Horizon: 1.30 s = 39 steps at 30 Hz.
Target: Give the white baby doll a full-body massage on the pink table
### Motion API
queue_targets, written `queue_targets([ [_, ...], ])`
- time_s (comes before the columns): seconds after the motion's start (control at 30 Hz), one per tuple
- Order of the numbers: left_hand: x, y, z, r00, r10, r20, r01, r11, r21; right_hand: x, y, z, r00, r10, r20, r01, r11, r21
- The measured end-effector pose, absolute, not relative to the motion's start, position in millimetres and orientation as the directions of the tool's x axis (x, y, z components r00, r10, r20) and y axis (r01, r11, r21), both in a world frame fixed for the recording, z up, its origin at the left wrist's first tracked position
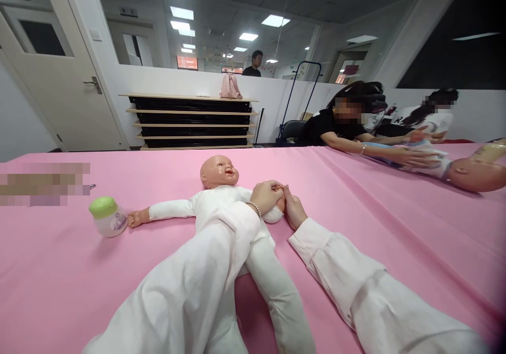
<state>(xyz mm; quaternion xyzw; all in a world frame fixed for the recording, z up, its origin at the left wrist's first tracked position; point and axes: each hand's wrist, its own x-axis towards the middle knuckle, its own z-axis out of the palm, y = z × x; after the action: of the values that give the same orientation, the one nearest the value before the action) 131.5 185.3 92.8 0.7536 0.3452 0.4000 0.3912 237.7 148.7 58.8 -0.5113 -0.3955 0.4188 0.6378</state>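
A baby doll (220, 171) with a hard head and a white cloth body lies on its back on the pink-covered table (166, 280). My left hand (267, 197), a beaded bracelet at its wrist, reaches across the doll's body and closes on the doll's hand (281, 202) on the right side. From the other side my right hand (294, 207) pinches the same small hand, and my fingertips nearly meet there. My fingers hide most of it. The doll's other arm stretches left, its hand beside a clear jar (109, 218) with a green lid.
Across the table on the right, a person (343, 117) in black handles another doll (476, 174). Another person (429, 112) in white sits beyond. A blurred object (43, 183) lies at the left edge. Behind stand stacked boards (192, 121), a pink backpack (230, 86) and a blue trolley frame (294, 88).
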Motion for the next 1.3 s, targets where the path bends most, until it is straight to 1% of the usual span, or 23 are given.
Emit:
queue_targets([
  [0.17, 126.6, 180.9, 100.4, 0.409, 0.837, 0.364, 0.252, -0.486, 0.837, 235.4, 149.9, 54.1, 0.257, 0.957, 0.135, -0.158, 0.180, -0.971],
  [0.2, 122.6, 179.0, 103.0, 0.408, 0.835, 0.370, 0.256, -0.493, 0.831, 237.3, 152.6, 52.3, 0.295, 0.943, 0.158, -0.140, 0.206, -0.969],
  [0.3, 94.8, 175.0, 109.6, 0.381, 0.839, 0.389, 0.283, -0.507, 0.814, 250.7, 166.3, 46.3, 0.493, 0.844, 0.212, -0.059, 0.276, -0.959],
  [0.37, 59.7, 175.8, 109.9, 0.333, 0.855, 0.398, 0.325, -0.500, 0.802, 263.5, 176.8, 43.0, 0.582, 0.786, 0.208, -0.034, 0.279, -0.960],
  [0.43, 14.1, 180.1, 105.5, 0.271, 0.874, 0.403, 0.379, -0.482, 0.790, 274.9, 184.7, 41.0, 0.629, 0.752, 0.196, -0.012, 0.262, -0.965],
  [0.47, -10.1, 182.9, 101.7, 0.205, 0.884, 0.420, 0.417, -0.467, 0.780, 279.1, 187.0, 40.5, 0.647, 0.738, 0.193, 0.008, 0.247, -0.969],
  [0.53, -54.7, 187.5, 91.9, -0.057, 0.867, 0.496, 0.597, -0.368, 0.712, 283.6, 188.3, 40.8, 0.670, 0.716, 0.197, 0.065, 0.208, -0.976],
  [0.63, -95.6, 187.3, 74.9, -0.289, 0.835, 0.469, 0.688, -0.159, 0.708, 282.9, 184.0, 45.2, 0.695, 0.674, 0.252, 0.203, 0.152, -0.967],
  [0.7, -101.8, 182.9, 64.9, -0.368, 0.812, 0.453, 0.697, -0.082, 0.712, 278.1, 178.7, 52.1, 0.701, 0.644, 0.307, 0.297, 0.128, -0.946],
  [0.77, -96.9, 177.3, 58.0, -0.383, 0.793, 0.475, 0.714, -0.073, 0.697, 266.7, 171.6, 63.4, 0.678, 0.624, 0.388, 0.402, 0.128, -0.907],
  [0.8, -93.1, 174.5, 55.9, -0.373, 0.788, 0.490, 0.724, -0.083, 0.685, 256.9, 167.3, 71.0, 0.647, 0.621, 0.442, 0.457, 0.148, -0.877],
  [0.87, -87.9, 169.7, 54.1, -0.357, 0.788, 0.501, 0.732, -0.098, 0.675, 226.8, 157.7, 89.6, 0.474, 0.644, 0.600, 0.598, 0.265, -0.757],
  [0.9, -87.5, 168.0, 53.9, -0.362, 0.789, 0.497, 0.729, -0.093, 0.678, 206.2, 153.3, 100.0, 0.359, 0.665, 0.655, 0.609, 0.365, -0.704],
  [0.93, -88.7, 166.9, 53.9, -0.383, 0.784, 0.489, 0.719, -0.080, 0.690, 182.3, 149.6, 110.6, 0.216, 0.712, 0.668, 0.576, 0.459, -0.676],
  [0.97, -91.2, 166.3, 54.0, -0.423, 0.769, 0.479, 0.700, -0.058, 0.712, 155.8, 147.3, 120.6, 0.035, 0.759, 0.651, 0.530, 0.538, -0.656],
  [1.0, -94.3, 166.2, 54.0, -0.477, 0.747, 0.463, 0.669, -0.033, 0.743, 127.6, 146.5, 129.6, -0.163, 0.767, 0.621, 0.484, 0.611, -0.627],
  [1.03, -97.6, 166.6, 53.7, -0.536, 0.721, 0.440, 0.627, -0.009, 0.779, 98.9, 147.4, 136.8, -0.368, 0.740, 0.563, 0.456, 0.672, -0.583],
  [1.07, -100.7, 167.3, 53.1, -0.593, 0.692, 0.410, 0.577, 0.011, 0.816, 70.9, 150.2, 141.9, -0.528, 0.691, 0.494, 0.438, 0.720, -0.538],
  [1.1, -103.1, 168.3, 52.2, -0.646, 0.662, 0.380, 0.524, 0.023, 0.851, 44.6, 154.7, 144.4, -0.627, 0.645, 0.437, 0.435, 0.755, -0.490],
  [1.13, -105.0, 169.6, 50.8, -0.692, 0.629, 0.354, 0.475, 0.026, 0.880, 21.0, 160.7, 144.5, -0.696, 0.609, 0.380, 0.447, 0.782, -0.436],
  [1.2, -107.7, 173.2, 46.7, -0.738, 0.585, 0.336, 0.416, 0.003, 0.909, -15.0, 175.8, 137.7, -0.739, 0.588, 0.329, 0.495, 0.805, -0.327],
  [1.23, -109.2, 175.5, 43.9, -0.738, 0.582, 0.342, 0.407, -0.020, 0.913, -26.7, 184.1, 131.7, -0.730, 0.602, 0.325, 0.523, 0.797, -0.302],
  [1.3, -113.5, 180.8, 37.3, -0.705, 0.608, 0.364, 0.415, -0.062, 0.908, -38.1, 199.7, 116.9, -0.674, 0.665, 0.323, 0.578, 0.746, -0.330],
])
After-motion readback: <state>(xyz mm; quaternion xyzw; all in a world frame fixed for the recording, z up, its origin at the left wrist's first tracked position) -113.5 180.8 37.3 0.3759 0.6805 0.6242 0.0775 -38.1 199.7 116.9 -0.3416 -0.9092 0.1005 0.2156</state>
